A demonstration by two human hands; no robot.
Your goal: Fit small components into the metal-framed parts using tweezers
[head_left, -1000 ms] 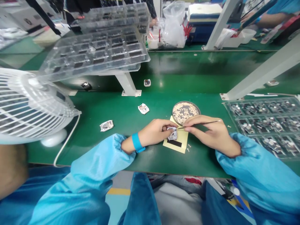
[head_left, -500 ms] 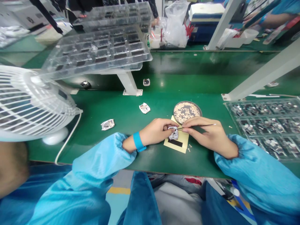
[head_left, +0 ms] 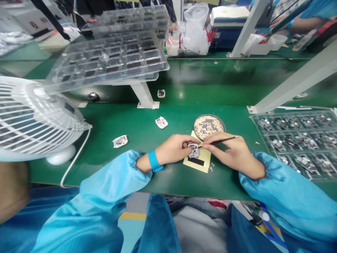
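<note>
One small white squarish casing (head_left: 195, 153), pinched by the left hand (head_left: 172, 149), nearer the person than the round grey dish (head_left: 224, 127); one slender dark tool (head_left: 223, 140), right hand (head_left: 237, 154) grasping, tip at casing: best guided lightly, casing braced.

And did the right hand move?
Yes, a little: the right hand has shifted left, judged against the dish.
</note>
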